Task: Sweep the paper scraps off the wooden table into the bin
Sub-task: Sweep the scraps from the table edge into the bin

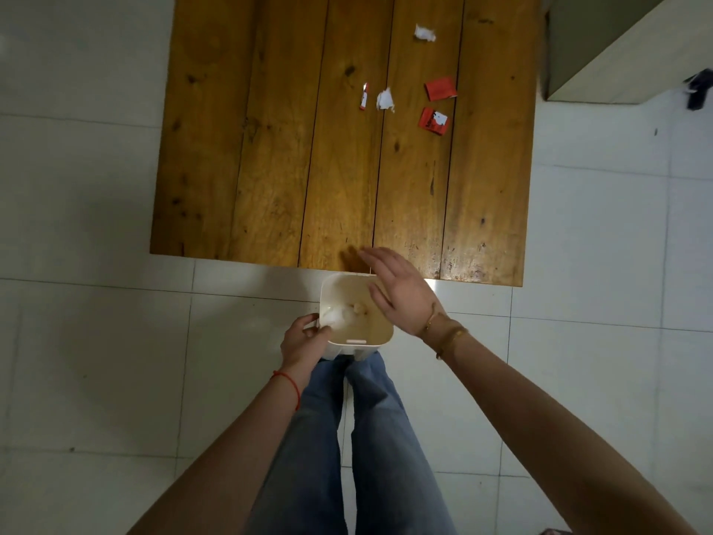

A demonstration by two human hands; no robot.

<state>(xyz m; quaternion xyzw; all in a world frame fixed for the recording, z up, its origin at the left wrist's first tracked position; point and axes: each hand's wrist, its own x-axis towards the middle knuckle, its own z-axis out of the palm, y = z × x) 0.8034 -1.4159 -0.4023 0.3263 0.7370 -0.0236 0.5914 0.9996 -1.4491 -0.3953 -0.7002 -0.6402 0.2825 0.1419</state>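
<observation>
A small white bin [380,339] sits just below the near edge of the wooden table [270,148]. My left hand [304,339] grips the bin's left rim. Over the bin's right side and the table edge, my right hand [397,287] is flat with fingers spread, holding nothing. A crumpled scrap [359,307] and some white paper lie inside the bin. On the far part of the table lie two red scraps [440,88] [433,121], white scraps [385,99] [424,33], and a thin red-and-white strip [364,96].
White tiled floor [96,341] surrounds the table. A pale cabinet [617,52] stands at the upper right, with a dark object [700,88] on the floor beside it. My jeans-clad legs [366,438] are directly below the bin.
</observation>
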